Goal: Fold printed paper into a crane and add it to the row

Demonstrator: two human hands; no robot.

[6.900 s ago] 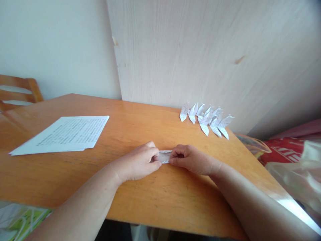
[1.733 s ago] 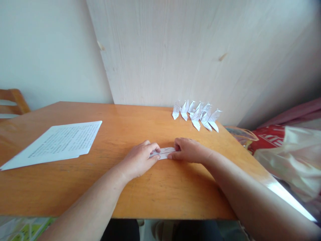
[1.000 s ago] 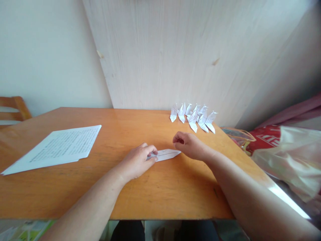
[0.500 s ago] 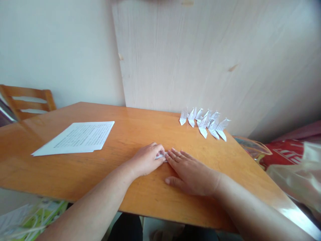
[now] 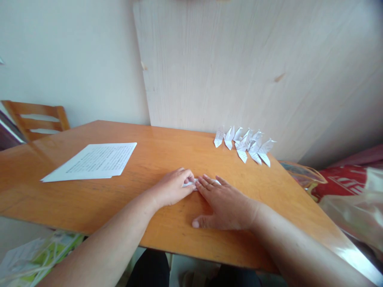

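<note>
Slim paper [image 5: 189,184] (flat fingers [image 5: 207,184] atop)

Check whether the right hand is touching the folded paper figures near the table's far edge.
Apart. The head view shows a strip of tabletop between the right hand and the folded paper figures.

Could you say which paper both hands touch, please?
The folded strip pinched by the left hand, under the right hand; printed sheets and origami figures lie untouched.
</note>
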